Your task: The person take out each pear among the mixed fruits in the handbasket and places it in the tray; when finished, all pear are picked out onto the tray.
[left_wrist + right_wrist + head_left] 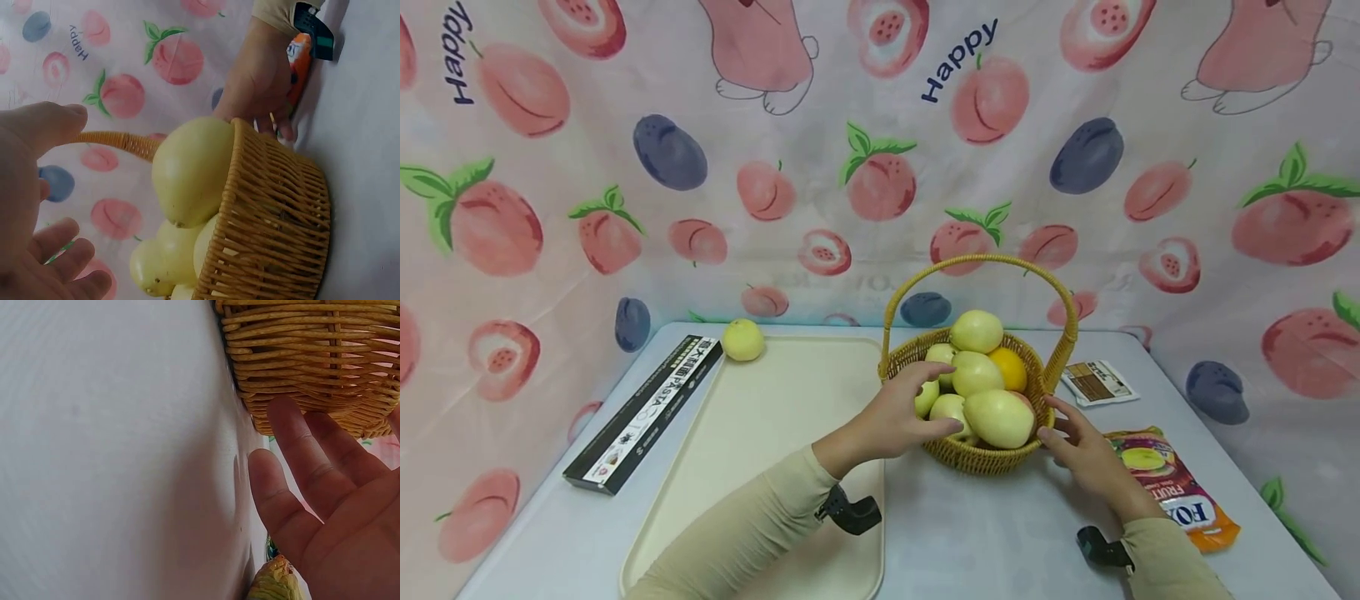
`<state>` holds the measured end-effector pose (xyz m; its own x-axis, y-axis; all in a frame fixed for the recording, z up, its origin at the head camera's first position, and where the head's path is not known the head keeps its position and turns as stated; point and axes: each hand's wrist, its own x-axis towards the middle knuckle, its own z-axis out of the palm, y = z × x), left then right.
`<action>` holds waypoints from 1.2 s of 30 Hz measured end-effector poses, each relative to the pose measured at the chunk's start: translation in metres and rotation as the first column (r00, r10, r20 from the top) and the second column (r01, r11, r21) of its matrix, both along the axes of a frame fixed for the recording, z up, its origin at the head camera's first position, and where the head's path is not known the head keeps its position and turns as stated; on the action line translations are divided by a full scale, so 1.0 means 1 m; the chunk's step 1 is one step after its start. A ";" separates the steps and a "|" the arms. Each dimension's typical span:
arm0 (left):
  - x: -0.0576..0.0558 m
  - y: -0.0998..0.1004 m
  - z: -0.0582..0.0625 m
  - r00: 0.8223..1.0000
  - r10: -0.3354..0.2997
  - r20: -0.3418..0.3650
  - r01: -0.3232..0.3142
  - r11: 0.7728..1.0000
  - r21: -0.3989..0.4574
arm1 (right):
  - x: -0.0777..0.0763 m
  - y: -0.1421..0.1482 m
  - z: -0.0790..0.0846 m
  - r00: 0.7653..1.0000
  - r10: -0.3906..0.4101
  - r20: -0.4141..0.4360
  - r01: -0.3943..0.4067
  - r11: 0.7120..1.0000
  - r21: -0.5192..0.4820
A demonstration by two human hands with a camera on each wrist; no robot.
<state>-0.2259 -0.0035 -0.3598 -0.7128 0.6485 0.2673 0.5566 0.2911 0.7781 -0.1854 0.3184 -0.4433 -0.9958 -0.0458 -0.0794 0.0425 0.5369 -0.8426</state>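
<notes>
A yellow woven basket (970, 460) with a tall arched handle stands on the table, heaped with pale yellow-green fruits (998, 418) and an orange (1009, 369). My left hand (898, 412) is at the basket's left side, thumb and fingers spread apart beside the fruits; nothing is held in it. In the left wrist view, a gap shows between this hand (37, 206) and the large front fruit (195, 172). At the basket's right side is my right hand (1086, 454). The right wrist view shows its fingers (312, 456) extended, the tips touching or almost touching the wicker.
A cream tray (790, 392) lies left of the basket, with a single yellow-green fruit (742, 340) at its far left corner. Along its left edge is a long black pasta box (643, 414). Right of the basket lie a brown-and-white packet (1099, 382) and a red-orange FOX'S bag (1172, 487).
</notes>
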 end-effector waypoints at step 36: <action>-0.028 0.051 -0.040 0.999 0.028 0.025 -0.024 0.989 -0.146 | 0.007 -0.007 -0.004 1.000 -0.016 -0.022 0.016 1.000 0.010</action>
<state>-0.2537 0.0472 -0.4001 -0.7352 0.6605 0.1524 0.5274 0.4161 0.7408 -0.1787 0.3110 -0.4472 -0.9979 -0.0289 -0.0584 0.0333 0.5447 -0.8380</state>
